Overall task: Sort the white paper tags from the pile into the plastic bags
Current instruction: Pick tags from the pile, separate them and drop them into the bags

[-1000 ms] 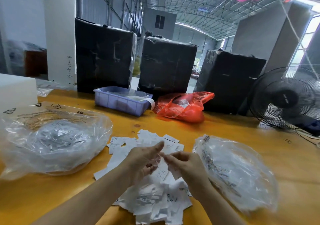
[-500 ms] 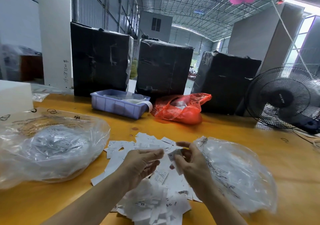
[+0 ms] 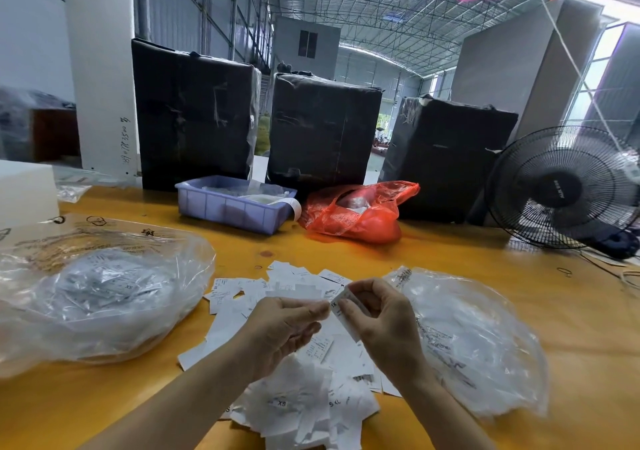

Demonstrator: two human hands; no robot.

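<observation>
The right hand [image 3: 384, 325] pinches one white tag [image 3: 347, 314] between thumb and fingers and holds it up above the pile [image 3: 294, 352]. The left hand [image 3: 284, 328] is just beside it, fingers loosely bent, with the fingertips close to the left edge of the tag; I cannot tell if they touch it. The pile of tags lies on the table [image 3: 571, 328] under and behind both hands, spread from the middle to the near edge. Some tags show printed size letters.

To the left of the pile is a big clear bag [image 3: 100, 297], full of tags. To the right, just beside the right hand, lies a second clear bag [image 3: 478, 345], flatter, with tags inside. Far on the table stand a blue tray [image 3: 232, 207] with white things in it and a red bag [image 3: 356, 214] with something inside.

The table is yellow wood. Behind it are three black wrapped boxes [image 3: 194, 113], a white pillar [image 3: 100, 68] at far left and a black fan [image 3: 564, 186] at far right. The room is a big hall with a metal roof.
</observation>
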